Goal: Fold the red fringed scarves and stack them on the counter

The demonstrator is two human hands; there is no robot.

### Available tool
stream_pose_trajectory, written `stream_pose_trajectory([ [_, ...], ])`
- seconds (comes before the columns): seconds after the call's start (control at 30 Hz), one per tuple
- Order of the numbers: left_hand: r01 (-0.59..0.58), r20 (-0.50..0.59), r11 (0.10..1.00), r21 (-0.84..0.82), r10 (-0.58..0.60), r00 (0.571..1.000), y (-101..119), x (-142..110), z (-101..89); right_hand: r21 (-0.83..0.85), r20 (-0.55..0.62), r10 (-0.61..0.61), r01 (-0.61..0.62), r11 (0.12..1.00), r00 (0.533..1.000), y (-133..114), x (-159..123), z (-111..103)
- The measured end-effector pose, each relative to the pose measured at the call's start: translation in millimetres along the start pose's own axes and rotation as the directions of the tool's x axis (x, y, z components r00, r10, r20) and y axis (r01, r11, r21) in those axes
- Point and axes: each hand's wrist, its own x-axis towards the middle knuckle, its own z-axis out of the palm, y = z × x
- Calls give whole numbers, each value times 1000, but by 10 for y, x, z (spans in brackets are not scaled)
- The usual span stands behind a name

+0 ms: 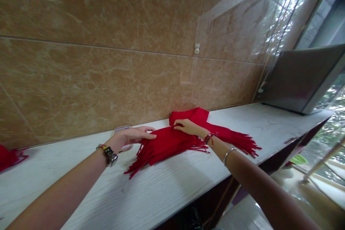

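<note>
A folded red scarf (169,143) with fringed ends lies on the white countertop (129,194). My left hand (136,134) is at its left end, thumb on top and fingers curled at the far edge. Across the cloth, my right hand (187,127) pinches the scarf's far edge with bent fingertips. Behind it and to the right, a second piece of red fringed cloth (226,134) stretches along the counter; part of it is hidden by my right hand and wrist. A phone (122,128) lies partly covered by my left hand.
More red cloth (8,158) lies at the counter's far left. A large dark box-shaped appliance (299,79) stands at the right end. Brown marbled wall tiles (107,79) rise behind the counter. A green basin (298,159) sits lower down at the right, by the window.
</note>
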Motion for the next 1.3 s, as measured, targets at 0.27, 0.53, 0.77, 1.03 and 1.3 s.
stream_pose_trajectory([
  [0.27, 79, -76, 989, 128, -70, 995, -37, -75, 28, -141, -99, 66, -80, 987, 993, -5, -68, 168],
  [0.53, 333, -364, 474, 815, -29, 931, -45, -72, 180, -387, -164, -41, -25, 922, 986, -187, -87, 212],
  [0.77, 72, -163, 442, 894, 171, 972, 18, -29, 639, -440, 94, -86, 119, 890, 992, -277, -111, 426],
  [1.03, 260, -209, 393, 882, -169, 963, -390, -408, 439, -440, 104, -77, 115, 890, 992, -229, -127, 511],
  [1.3, 213, -257, 413, 886, 53, 965, 221, -201, 620, -408, 33, -78, 84, 909, 996, -410, -334, 204],
])
